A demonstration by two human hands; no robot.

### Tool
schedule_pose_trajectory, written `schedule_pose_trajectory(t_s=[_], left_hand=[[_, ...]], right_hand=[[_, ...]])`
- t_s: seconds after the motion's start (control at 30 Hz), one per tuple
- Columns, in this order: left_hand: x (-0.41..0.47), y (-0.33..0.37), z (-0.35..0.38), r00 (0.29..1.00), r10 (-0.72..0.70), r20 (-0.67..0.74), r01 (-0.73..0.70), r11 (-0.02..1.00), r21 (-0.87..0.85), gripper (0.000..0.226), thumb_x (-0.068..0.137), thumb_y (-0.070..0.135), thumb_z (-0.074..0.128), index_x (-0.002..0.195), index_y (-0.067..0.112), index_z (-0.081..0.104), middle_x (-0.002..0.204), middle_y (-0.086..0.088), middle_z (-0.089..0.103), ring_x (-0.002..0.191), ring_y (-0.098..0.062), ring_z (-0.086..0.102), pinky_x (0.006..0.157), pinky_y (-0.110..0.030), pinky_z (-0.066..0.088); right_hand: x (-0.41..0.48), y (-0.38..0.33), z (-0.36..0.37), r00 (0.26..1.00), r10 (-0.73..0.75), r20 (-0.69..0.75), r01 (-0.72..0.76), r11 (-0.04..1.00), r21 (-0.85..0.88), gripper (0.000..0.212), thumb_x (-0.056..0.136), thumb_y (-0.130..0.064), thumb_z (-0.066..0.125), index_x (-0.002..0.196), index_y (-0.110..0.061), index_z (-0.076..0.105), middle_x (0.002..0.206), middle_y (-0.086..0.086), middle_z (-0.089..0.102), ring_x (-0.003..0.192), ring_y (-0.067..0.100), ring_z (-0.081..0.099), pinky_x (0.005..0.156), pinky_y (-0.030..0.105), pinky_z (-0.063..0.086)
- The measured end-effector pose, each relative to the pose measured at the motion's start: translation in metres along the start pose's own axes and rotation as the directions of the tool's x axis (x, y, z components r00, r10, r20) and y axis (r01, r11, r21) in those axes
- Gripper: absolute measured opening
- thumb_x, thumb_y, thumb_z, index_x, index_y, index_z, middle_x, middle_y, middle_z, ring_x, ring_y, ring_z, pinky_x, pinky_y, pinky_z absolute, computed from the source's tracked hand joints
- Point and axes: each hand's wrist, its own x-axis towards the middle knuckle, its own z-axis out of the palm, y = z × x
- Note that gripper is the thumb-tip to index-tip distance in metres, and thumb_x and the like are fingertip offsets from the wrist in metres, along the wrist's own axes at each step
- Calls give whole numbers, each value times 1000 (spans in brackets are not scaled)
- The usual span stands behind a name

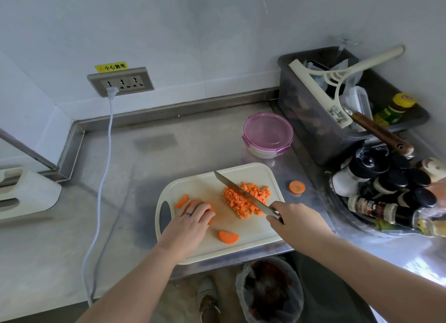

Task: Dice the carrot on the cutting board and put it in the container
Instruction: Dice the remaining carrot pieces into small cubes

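Head view, looking down on a steel counter (144,177). The right hand (296,222) has its fingers wrapped tight round the handle of a knife (241,192). The blade runs away from that grip, up and to the left, and lies across the diced pile (246,199) of small orange cubes. It reads as a gathering or clearing position rather than a cut, keeping the finished dice on the grip's side of the cutting board (253,233).

The left hand (193,216) sits across the board from the knife grip. Its fingers are curled down over a carrot chunk (212,207) and pin it flat so it cannot roll. How much carrot lies beneath the palm I cannot tell. Just past the left knuckles is a loose wedge (181,200), and between the two wrists, nearer the person, lies a half-round piece (228,236). Both are uncut, so dicing looks well along but unfinished.

Beyond the blade tip, off the board, stands the container (268,134) with its pink lid on, so nothing can go in until it is opened. A round carrot slice (297,186) lies on the counter just outside the knife hand, off the board's edge. It is probably a discarded end.
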Motion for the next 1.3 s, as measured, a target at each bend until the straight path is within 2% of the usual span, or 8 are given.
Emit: schedule_pose_trajectory(t_s=[0.17,0.33,0.53,0.77,0.87,0.93,1.03,1.3], left_hand=[[3,-15,5,986,-167,-1,167,985,-49,38,63,18,86,95,15,67,108,-4,59,90,-26,68,88,-45,53],[4,-15,-5,956,-286,-70,266,942,-206,21,79,15,74,98,19,67,112,0,60,97,-23,65,80,-39,54],[8,-7,-9,999,-28,33,32,992,-121,29,66,37,82,89,27,66,107,4,61,103,-22,62,94,-46,49],[4,-15,1,989,-131,-73,129,991,-39,17,71,16,80,76,20,64,94,1,62,95,-24,65,97,-44,48],[5,-6,-10,977,-177,-116,162,978,-131,4,82,25,65,82,21,64,101,0,59,90,-25,63,94,-39,44],[8,12,-26,986,-157,52,164,967,-197,28,90,41,49,104,23,65,113,3,56,101,-22,60,95,-38,44],[9,34,-34,947,-81,311,155,963,-221,49,93,55,41,133,28,48,135,9,42,128,-15,37,111,-35,23],[13,41,-34,953,-14,302,44,995,-92,41,99,38,39,134,17,47,136,-1,43,127,-22,39,107,-34,23]], right_hand=[[2,-5,2,1000,-12,9,12,1000,-17,24,99,-38,39,111,-23,54,70,-9,48,62,13,48,51,24,35],[4,-11,4,1000,-10,28,11,999,-32,24,99,-37,39,109,-21,54,79,-5,53,71,18,52,63,29,45],[5,-15,5,999,-26,44,27,999,-31,24,99,-37,39,107,-20,54,79,-3,54,71,19,54,62,30,45],[7,-16,5,999,-38,25,39,999,-27,19,100,-38,39,99,-23,50,72,-7,49,64,14,49,57,25,41],[8,-17,9,999,-32,26,32,999,-20,16,99,-37,39,90,-25,43,66,-10,43,56,9,41,49,23,31],[9,-19,14,999,-19,40,19,1000,4,18,99,-37,39,89,-24,45,69,-9,46,60,12,45,49,24,31],[10,-24,23,998,-12,59,9,998,63,22,98,-38,39,88,-22,49,76,-5,52,67,16,48,51,25,34],[17,-30,47,993,40,108,-56,987,150,20,99,-35,38,90,-21,49,88,-1,56,80,19,52,62,30,40]])
